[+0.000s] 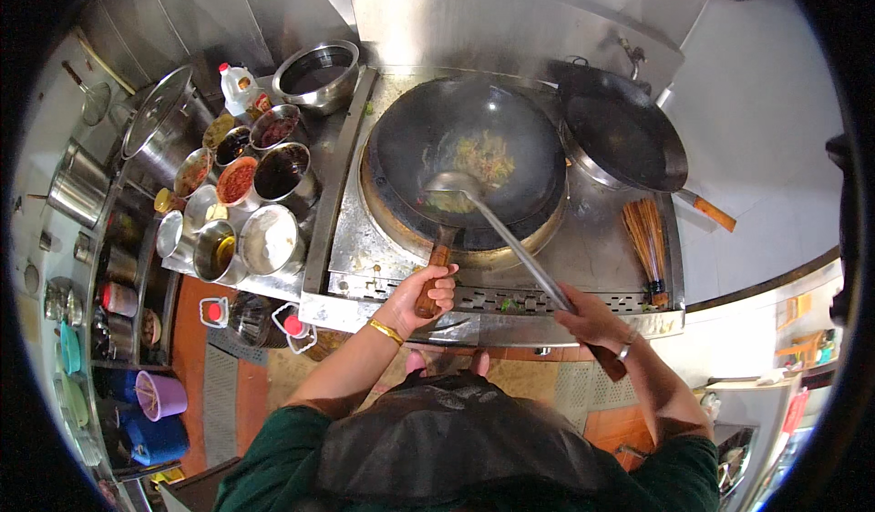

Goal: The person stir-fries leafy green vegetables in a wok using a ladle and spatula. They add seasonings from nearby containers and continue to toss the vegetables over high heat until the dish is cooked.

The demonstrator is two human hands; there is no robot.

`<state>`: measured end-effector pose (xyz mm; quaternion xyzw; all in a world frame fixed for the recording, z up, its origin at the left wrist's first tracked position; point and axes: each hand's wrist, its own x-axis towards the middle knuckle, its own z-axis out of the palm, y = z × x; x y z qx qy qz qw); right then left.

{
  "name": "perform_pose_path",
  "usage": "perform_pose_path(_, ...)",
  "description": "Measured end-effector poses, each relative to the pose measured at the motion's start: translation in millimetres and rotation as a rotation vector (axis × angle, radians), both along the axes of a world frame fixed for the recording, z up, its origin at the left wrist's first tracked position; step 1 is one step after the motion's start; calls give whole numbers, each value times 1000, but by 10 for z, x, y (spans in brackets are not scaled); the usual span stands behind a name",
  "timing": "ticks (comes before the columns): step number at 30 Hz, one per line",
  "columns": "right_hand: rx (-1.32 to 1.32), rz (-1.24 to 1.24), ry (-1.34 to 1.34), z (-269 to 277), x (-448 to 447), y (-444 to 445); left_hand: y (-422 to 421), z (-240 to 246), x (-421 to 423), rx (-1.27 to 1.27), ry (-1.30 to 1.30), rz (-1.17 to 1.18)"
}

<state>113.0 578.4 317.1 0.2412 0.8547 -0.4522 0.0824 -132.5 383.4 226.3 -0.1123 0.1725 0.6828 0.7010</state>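
Observation:
A dark wok [417, 129] sits over the round burner ring [383, 221] of a steel range. My left hand [418, 300] is closed around the wok's wooden handle [436, 266]. In my right hand [593, 317] is a long-handled steel ladle [516, 245], gripped near its wooden end. The ladle's bowl [452, 182] is down inside the wok, at the near left edge of some chopped food [489, 156]. Pale yellow-green and brownish bits make up that food; what they are I cannot tell. Haze hangs over the wok.
Left of the range stand several steel pots of sauces and seasonings, including a red chili paste [237, 180], and a basin of dark liquid [318, 74]. To the right, a second wok [618, 129] rests tilted on a ring. A bamboo wok brush [646, 252] lies at the range's right side.

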Motion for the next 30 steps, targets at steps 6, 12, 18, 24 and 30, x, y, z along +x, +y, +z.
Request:
perform_pose_path(6,-284,-362,109,-99,-285,243,-62,397,103,-19,57,-35)
perform_pose_path(12,-520,-403,351,601,119,-67,-590,1513,427,-198,-60,-132)
perform_pose_path(18,-455,-466,426,478,-120,-435,-129,831,154,43,285,52)
perform_pose_path(24,-453,-494,359,899,555,-697,-908,437,260,73,522,-243)
perform_pose_path(30,-603,-568,173,490,141,-1025,-45,164,-244,56,1,-151)
